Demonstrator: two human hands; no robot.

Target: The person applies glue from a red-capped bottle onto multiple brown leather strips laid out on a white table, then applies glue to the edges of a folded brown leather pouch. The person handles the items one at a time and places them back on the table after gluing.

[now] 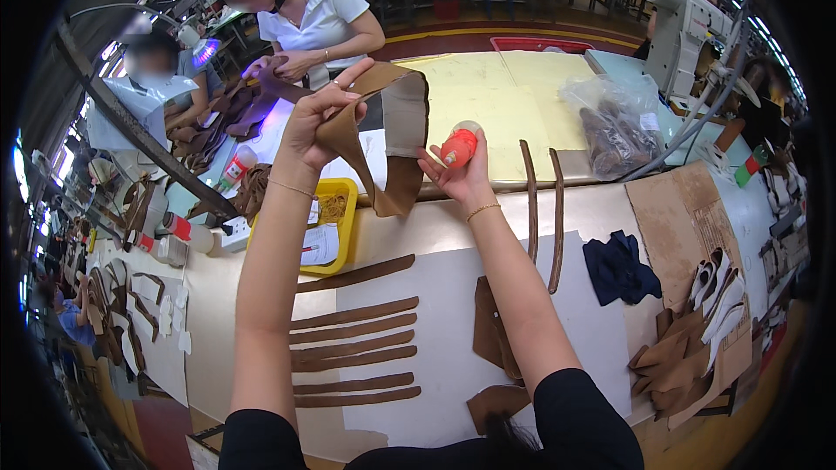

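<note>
Raised over the table, my left hand (315,129) grips a brown leather piece (402,184) that bends round in a loop and shows a pale backing on one panel. To its right, my right hand (466,176) is wrapped round a squeeze bottle (459,148) with a red top and a whitish body. The bottle's top points toward me, and its fingertips come close to the leather's edge. Below my arms, several narrow brown strips (355,337) lie in a row on white board (435,357). Brown cut pieces (495,331) lie partly under my right forearm.
A yellow tray (350,239) stands beyond the strips. Two thin strips (556,218), dark blue cloth (620,268) and stacked cut pieces (697,339) lie right. Farther back are a plastic bag (614,135) and sewing machine (688,26). Co-workers (318,26) work across the table.
</note>
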